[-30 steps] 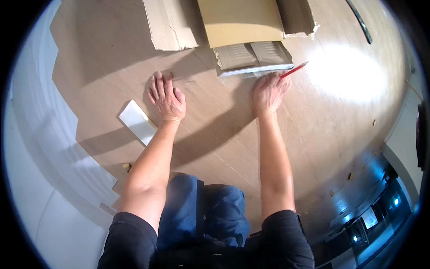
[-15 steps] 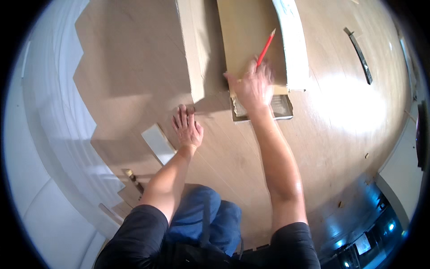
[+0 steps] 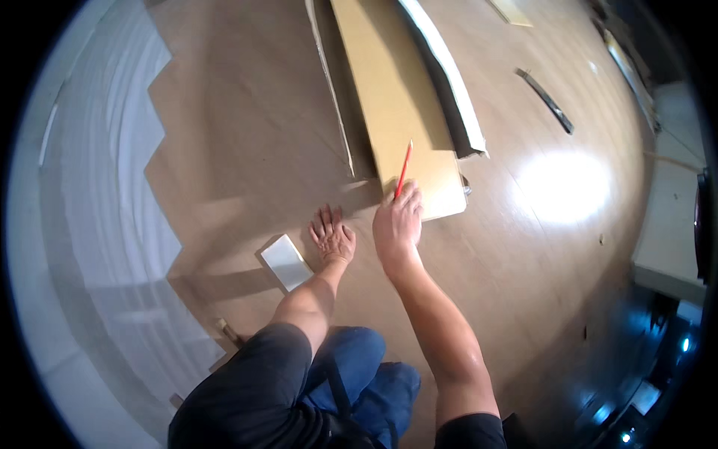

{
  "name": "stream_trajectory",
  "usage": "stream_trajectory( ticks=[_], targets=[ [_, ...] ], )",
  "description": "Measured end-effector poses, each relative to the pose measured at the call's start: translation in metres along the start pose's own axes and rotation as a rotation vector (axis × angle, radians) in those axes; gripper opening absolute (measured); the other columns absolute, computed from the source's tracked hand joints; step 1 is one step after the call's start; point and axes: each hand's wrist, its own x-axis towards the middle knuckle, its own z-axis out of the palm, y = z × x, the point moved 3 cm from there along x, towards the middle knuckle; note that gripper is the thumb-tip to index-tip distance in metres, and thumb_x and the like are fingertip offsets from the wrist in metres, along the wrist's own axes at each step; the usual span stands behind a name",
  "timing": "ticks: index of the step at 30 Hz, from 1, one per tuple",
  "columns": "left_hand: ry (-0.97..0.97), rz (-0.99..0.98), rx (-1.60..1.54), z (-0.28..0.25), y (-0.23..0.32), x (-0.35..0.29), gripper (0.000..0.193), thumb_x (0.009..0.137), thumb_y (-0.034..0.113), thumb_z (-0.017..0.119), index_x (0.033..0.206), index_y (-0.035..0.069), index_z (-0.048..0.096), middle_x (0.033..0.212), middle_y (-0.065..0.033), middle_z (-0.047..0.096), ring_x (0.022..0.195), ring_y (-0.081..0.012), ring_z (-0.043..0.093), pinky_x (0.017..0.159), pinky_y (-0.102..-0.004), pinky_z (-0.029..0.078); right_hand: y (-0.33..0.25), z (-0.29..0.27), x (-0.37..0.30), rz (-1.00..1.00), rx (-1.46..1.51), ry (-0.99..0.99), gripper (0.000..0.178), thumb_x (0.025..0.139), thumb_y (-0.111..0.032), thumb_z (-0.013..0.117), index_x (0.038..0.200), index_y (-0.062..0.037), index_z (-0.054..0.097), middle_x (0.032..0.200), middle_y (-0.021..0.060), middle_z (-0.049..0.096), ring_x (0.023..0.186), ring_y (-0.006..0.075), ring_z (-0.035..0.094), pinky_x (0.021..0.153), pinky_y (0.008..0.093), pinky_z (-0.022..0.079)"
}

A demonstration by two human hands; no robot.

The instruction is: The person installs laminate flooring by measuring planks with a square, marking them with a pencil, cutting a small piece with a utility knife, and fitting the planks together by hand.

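My left hand (image 3: 333,236) lies flat on the wood floor with its fingers spread and nothing in it. Just beside its wrist is a short white board piece (image 3: 286,262). My right hand (image 3: 399,218) is closed around a red pencil (image 3: 404,168), whose tip points away from me. That same hand rests at the near left corner of a long tan plank (image 3: 407,112); whether its fingers also grip the plank's edge is hidden. The plank lies inside an open cardboard box (image 3: 455,97), and its near end sticks out past the box walls.
Wood flooring (image 3: 247,150) spreads around me, with a stepped edge against white sheeting (image 3: 120,187) at left. A dark narrow bar (image 3: 544,101) lies to the right. A hammer-like tool (image 3: 228,329) is near my left elbow. Dark equipment with lights (image 3: 643,396) stands at lower right.
The plank now sticks farther out of the box toward me, covering the torn box end. My right hand has come nearer with the pencil. The view has shifted; my left hand stays on the floor.
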Motion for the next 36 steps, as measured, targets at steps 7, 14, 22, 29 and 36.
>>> stream_trajectory(
  ticks=[7,14,22,29,36],
  targets=[
    [-0.471,-0.134,-0.866,0.01,0.022,0.012,0.074,0.095,0.06,0.046,0.148,0.01,0.038,0.152,-0.0164,0.037,0.143,-0.0319,0.028,0.119,-0.0493,0.02,0.087,-0.111,-0.302,0.245,0.722,-0.244,0.047,0.083,-0.002,0.057,0.129,0.0028,0.049,0.093,0.0257,0.066,0.079,0.0412,0.068,0.07,0.049,0.056],
    [-1.067,-0.199,-2.059,-0.087,0.094,-0.051,0.058,0.086,0.047,0.075,0.125,0.006,0.061,0.126,-0.0132,0.063,0.116,-0.0223,0.061,0.095,-0.0374,0.052,0.103,-0.188,-0.591,0.586,1.296,-0.422,0.033,0.091,-0.005,0.053,0.123,-0.0036,0.059,0.087,0.0244,0.066,0.083,0.0427,0.067,0.074,0.0493,0.053],
    [-1.782,-0.193,-1.799,-0.191,0.032,-0.223,0.053,0.097,0.033,0.066,0.141,0.008,0.055,0.146,-0.0084,0.055,0.136,-0.027,0.047,0.116,-0.0494,0.035,0.013,-0.191,-0.886,1.486,1.247,0.609,0.033,0.086,-0.024,0.08,0.105,-0.0045,0.062,0.089,0.0054,0.065,0.08,0.0131,0.062,0.074,0.0315,0.052],
    [-2.048,0.376,-1.106,-0.326,0.061,-0.379,0.053,0.102,0.031,0.056,0.146,0.002,0.045,0.145,-0.0142,0.053,0.135,-0.0291,0.049,0.116,-0.0483,0.036,-0.19,-0.083,-1.105,2.203,1.008,1.015,0.052,0.091,-0.049,0.073,0.094,0.0004,0.058,0.086,0.0076,0.062,0.079,0.0167,0.056,0.073,0.0323,0.048],
    [-1.956,0.657,-0.696,-0.34,0.097,-0.538,0.049,0.102,0.033,0.052,0.137,-0.003,0.052,0.134,-0.013,0.061,0.125,-0.0253,0.056,0.11,-0.0397,0.04,-0.402,-0.072,-1.141,2.51,0.928,1.152,0.044,0.095,-0.042,0.07,0.095,0.0013,0.061,0.087,0.0059,0.061,0.081,0.0169,0.053,0.076,0.034,0.045]
  ],
)
